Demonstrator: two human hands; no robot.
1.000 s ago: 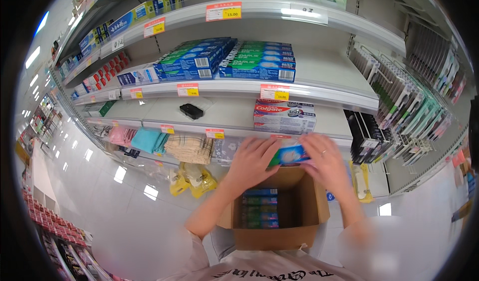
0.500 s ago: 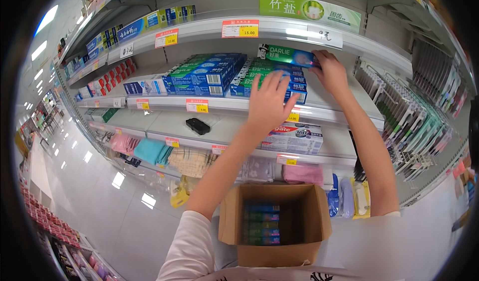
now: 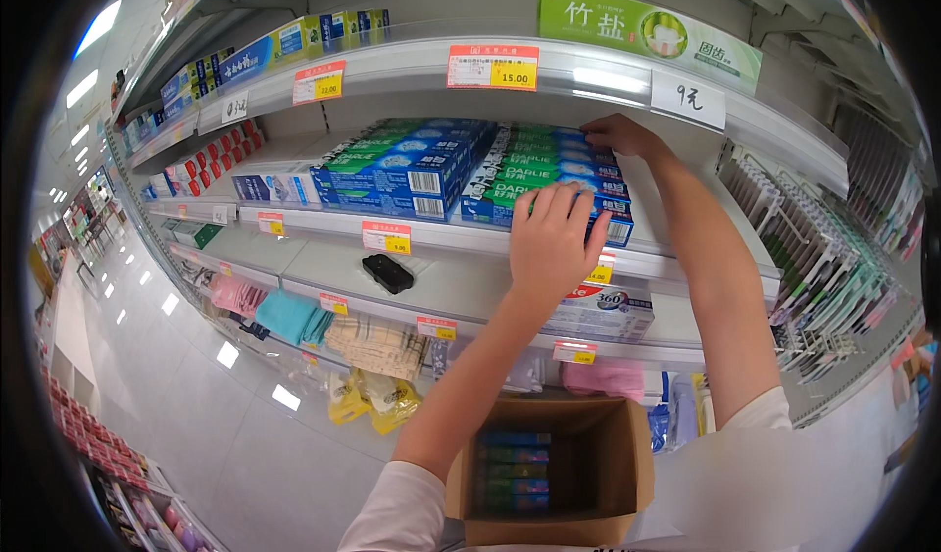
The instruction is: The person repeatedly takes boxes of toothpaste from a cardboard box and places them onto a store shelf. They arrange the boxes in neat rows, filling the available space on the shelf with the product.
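The row of green-and-blue toothpaste boxes (image 3: 549, 172) lies on the middle shelf (image 3: 480, 242), the boxes set side by side, probably so that the row stays square and close-packed. At the near side of the row, the left hand (image 3: 557, 243) lies with its fingers over the nearest box and its thumb set apart; it grips nothing that shows, and perhaps steadies that edge. At the row's far right corner, the right hand (image 3: 625, 138) bends its fingers down by a box end; whether they pinch it or only press, I cannot tell. The left forearm slants up to the row from below; the right arm reaches around the row's right end, turning inward at the wrist. Just left of the row sits a stack of similar boxes (image 3: 397, 175). Below the row are white cartons (image 3: 610, 319) and, farther below, an open cardboard box (image 3: 598, 429) with more boxes inside. Right of the row, past the arm, hang packaged toothbrushes (image 3: 833, 248).
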